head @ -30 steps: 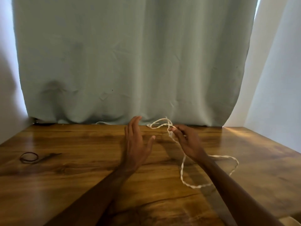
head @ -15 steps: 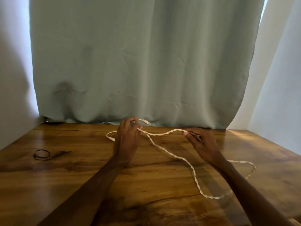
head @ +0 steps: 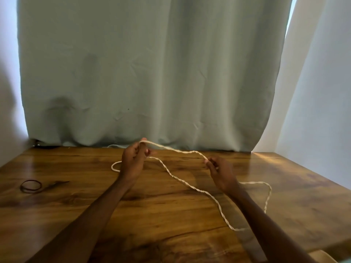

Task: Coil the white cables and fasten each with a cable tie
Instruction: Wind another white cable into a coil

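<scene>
The fingers (head: 142, 149) of the left hand (head: 133, 164) are curling round a white cable (head: 182, 179) and gripping it, with the cable passing over the topmost fingertip; the thumb and fingertips (head: 208, 164) of the right hand (head: 222, 173) are pinching the same cable further along, with the other fingers folding loosely behind the pinch; both hands are hovering above the far middle of the wooden table (head: 76, 215), the left one a little higher and nearer the back edge; between the two grips a short run of cable is hanging in the air, sagging slightly and sloping down toward the right hand; out of the lower side of the left fist a second strand, visibly twisted, is running diagonally toward the near right across the table and disappearing under the right forearm; beyond that forearm the cable is showing again as a wide loop on the right part of the table, curving back toward the right wrist; a small curve of the cable is also peeking out just left of the left wrist, lying on the wood; well apart from all this, near the left edge of the table, a dark looped band (head: 30, 186) is lying flat with a thin tail pointing right; behind the table a pale green curtain (head: 152, 73) is hanging down to the back edge, with a white wall (head: 322, 111) showing to its right.
</scene>
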Demonstrator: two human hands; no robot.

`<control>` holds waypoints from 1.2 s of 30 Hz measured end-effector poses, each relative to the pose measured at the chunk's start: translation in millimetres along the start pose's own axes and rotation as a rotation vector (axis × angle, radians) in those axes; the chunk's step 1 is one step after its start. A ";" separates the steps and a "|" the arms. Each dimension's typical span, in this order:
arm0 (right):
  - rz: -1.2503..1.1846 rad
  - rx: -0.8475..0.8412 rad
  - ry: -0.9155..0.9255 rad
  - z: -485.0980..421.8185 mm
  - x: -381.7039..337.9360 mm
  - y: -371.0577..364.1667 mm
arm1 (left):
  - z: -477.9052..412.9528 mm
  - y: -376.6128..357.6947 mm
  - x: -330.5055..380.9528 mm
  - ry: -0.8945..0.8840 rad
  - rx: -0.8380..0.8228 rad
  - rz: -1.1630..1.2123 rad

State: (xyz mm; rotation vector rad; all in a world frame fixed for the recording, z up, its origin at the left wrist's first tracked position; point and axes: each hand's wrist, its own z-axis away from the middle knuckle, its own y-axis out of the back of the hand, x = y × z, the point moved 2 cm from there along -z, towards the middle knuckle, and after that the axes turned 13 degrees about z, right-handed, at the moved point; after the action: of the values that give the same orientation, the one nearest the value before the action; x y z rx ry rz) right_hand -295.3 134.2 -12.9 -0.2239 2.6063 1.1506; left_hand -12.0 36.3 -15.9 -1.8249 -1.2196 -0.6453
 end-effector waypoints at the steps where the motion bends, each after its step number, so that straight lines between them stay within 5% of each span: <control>1: 0.019 0.006 -0.024 -0.7 -0.4 -3.2 | 1.7 -3.9 0.7 0.113 -0.061 0.085; 5: 0.131 -0.212 -0.161 -4.6 6.4 -20.6 | 10.5 -13.7 3.3 0.541 -0.348 0.482; 8: 0.240 -0.417 -0.176 0.0 -2.3 -23.3 | 11.5 -16.6 7.5 0.664 -0.439 0.634; 10: 0.231 -0.336 -0.093 6.2 -24.8 -14.1 | 8.0 -15.9 10.7 0.663 -0.315 0.718; 14: 0.085 0.114 0.232 32.6 -84.4 1.8 | -9.4 2.9 9.2 0.514 0.044 0.812; 17: 0.029 -0.197 0.344 44.0 -115.1 -17.9 | -15.9 20.7 2.8 0.462 0.133 0.828; 20: 0.151 -0.483 0.269 39.2 -124.4 -57.1 | -13.5 25.9 1.1 0.448 0.144 0.814; 27: 0.297 -0.402 0.037 8.4 -117.0 -109.1 | -14.4 32.3 2.0 0.438 0.155 0.876; 36: 0.252 -0.366 0.290 33.3 -77.7 -69.9 | -17.7 32.5 1.2 0.390 0.198 0.804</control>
State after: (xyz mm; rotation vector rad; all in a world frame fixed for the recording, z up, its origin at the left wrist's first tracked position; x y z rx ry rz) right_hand -197.5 114.2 -58.4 -0.1471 2.7028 1.8075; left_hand 18.9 15.7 -17.1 -1.7210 -0.2293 -0.3661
